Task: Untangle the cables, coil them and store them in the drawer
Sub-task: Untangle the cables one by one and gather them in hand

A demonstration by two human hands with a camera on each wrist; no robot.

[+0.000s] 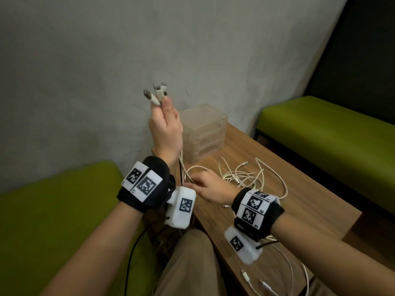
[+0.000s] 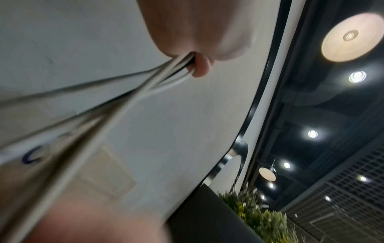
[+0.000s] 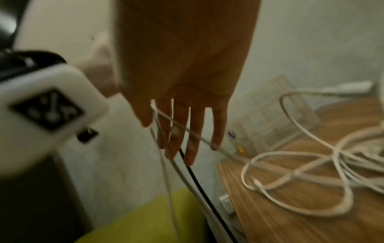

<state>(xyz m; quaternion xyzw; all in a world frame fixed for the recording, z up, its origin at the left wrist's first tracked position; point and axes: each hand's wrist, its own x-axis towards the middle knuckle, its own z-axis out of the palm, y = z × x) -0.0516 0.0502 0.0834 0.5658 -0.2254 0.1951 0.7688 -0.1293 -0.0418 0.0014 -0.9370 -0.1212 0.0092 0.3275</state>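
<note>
Left hand (image 1: 165, 129) pinches cable plugs (image 1: 155, 94) overhead; right hand (image 1: 210, 185), fingers straight, combs the strands below it.
Risk: pulling up tightens the tangle (image 1: 245, 176) beyond its fingertips.

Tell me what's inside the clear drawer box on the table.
The drawer box looks shut, its stacked drawers showing nothing clearly through the cloudy plastic. The cables lie on the table in front; the left hand hides its left edge.
</note>
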